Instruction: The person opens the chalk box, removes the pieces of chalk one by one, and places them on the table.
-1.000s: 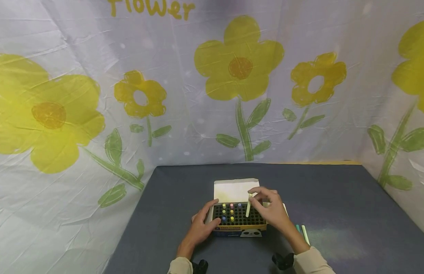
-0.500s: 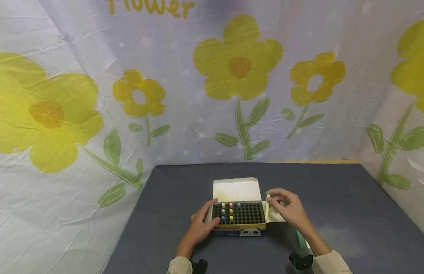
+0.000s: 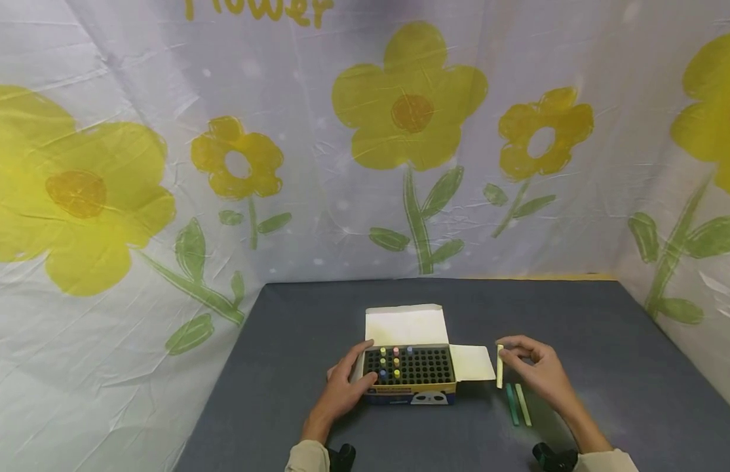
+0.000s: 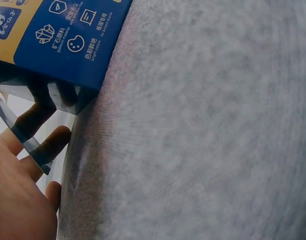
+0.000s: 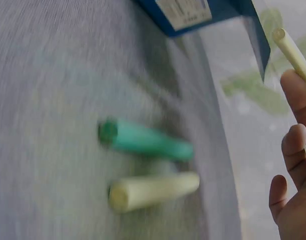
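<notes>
Matt grey felt-like table cover (image 3: 577,314), glossy printed cardboard box (image 3: 409,393), chalky matt sticks (image 3: 518,403), creased cloth backdrop (image 3: 341,164)

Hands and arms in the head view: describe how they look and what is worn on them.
Both the left hand and the right hand are bare, with no gloves, and no rings can be made out. Each forearm ends in a light beige sleeve at the bottom edge of the picture. A small black device, apparently the wrist camera, sits by each cuff.
</notes>
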Demonstrator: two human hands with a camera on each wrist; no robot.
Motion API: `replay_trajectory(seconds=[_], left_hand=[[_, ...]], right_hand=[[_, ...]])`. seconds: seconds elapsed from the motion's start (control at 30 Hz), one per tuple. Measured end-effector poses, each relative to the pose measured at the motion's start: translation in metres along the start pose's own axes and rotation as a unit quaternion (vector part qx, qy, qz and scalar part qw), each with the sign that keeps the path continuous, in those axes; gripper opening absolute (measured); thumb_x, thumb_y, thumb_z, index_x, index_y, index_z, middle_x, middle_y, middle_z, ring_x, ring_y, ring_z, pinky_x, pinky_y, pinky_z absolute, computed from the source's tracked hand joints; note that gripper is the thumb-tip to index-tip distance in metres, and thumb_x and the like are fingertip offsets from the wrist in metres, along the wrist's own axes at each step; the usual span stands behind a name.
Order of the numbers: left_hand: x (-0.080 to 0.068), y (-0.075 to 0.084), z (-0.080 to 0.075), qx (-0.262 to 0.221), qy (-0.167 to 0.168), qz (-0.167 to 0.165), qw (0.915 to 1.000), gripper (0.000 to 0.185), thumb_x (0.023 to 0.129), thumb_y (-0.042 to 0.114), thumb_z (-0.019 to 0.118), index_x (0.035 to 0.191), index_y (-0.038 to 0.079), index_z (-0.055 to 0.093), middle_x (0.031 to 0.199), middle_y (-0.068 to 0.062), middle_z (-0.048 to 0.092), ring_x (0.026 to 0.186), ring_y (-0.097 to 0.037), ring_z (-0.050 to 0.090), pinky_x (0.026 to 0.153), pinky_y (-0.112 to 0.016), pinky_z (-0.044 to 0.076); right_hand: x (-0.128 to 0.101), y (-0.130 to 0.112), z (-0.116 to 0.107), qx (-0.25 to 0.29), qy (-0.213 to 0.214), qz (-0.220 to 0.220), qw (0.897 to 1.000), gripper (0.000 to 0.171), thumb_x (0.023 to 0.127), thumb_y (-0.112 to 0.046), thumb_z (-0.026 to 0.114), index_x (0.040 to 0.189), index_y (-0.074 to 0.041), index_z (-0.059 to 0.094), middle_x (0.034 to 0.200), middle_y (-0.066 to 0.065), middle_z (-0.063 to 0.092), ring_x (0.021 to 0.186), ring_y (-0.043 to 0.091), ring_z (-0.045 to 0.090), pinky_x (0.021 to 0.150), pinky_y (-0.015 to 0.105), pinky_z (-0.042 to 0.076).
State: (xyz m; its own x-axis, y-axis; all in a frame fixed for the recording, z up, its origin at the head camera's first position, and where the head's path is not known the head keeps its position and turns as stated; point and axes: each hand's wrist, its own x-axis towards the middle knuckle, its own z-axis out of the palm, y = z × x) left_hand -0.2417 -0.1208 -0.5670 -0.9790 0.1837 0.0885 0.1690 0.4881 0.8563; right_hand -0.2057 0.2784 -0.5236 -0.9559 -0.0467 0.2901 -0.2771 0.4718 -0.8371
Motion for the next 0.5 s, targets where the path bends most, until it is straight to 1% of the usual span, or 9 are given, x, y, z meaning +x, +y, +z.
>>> replay_trajectory(seconds=[0.03,0.13,0.27,0.37,0.5], left_hand=[[0.0,0.0,0.0,0.0,0.0,0.0,1.0,0.058,0.092,0.04,0.068,0.145,0.051,0.047,0.152,0.0,0.052,0.132,-0.04,0.037,0.094,-0.065,0.037],[0.0,0.0,0.0,0.001,0.001,-0.004,1.0,0.058,0.092,0.041,0.069,0.145,0.052,0.047,0.152,0.0,0.052,0.133,-0.041,0.036,0.093,-0.064,0.038],[0.0,0.0,0.001,0.001,0.003,-0.004,1.0,0.059,0.092,0.039,0.069,0.145,0.052,0.047,0.151,0.002,0.053,0.133,-0.039,0.037,0.094,-0.064,0.037],[0.0,0.0,0.001,-0.003,0.004,0.0,1.0,0.06,0.092,0.037,0.069,0.145,0.051,0.047,0.15,0.003,0.054,0.132,-0.037,0.037,0.098,-0.065,0.033],[0.001,0.0,0.001,-0.009,0.004,-0.002,1.0,0.059,0.092,0.037,0.069,0.145,0.052,0.047,0.149,0.003,0.054,0.133,-0.038,0.036,0.098,-0.066,0.033]], right_hand=[[-0.002,0.002,-0.003,-0.004,-0.003,0.005,1.0,0.028,0.101,-0.019,0.063,0.124,-0.002,0.068,0.085,-0.002,0.075,0.096,-0.002,0.061,0.092,0.061,0.046],[-0.008,0.007,-0.012,-0.009,-0.015,0.029,0.999,0.03,0.102,-0.02,0.063,0.124,-0.001,0.067,0.084,-0.001,0.074,0.095,-0.003,0.061,0.091,0.057,0.048],[-0.015,0.016,-0.022,-0.014,-0.043,0.063,0.997,0.032,0.102,-0.022,0.063,0.126,-0.001,0.066,0.083,0.001,0.071,0.091,0.001,0.064,0.085,0.043,0.053],[-0.019,0.025,-0.028,-0.019,-0.06,0.083,0.995,0.034,0.102,-0.022,0.063,0.127,0.001,0.065,0.082,0.001,0.071,0.084,0.006,0.066,0.077,0.033,0.053],[-0.024,0.033,-0.035,-0.016,-0.079,0.107,0.991,0.034,0.102,-0.022,0.063,0.126,0.002,0.066,0.082,0.001,0.073,0.078,0.01,0.066,0.07,0.03,0.051]])
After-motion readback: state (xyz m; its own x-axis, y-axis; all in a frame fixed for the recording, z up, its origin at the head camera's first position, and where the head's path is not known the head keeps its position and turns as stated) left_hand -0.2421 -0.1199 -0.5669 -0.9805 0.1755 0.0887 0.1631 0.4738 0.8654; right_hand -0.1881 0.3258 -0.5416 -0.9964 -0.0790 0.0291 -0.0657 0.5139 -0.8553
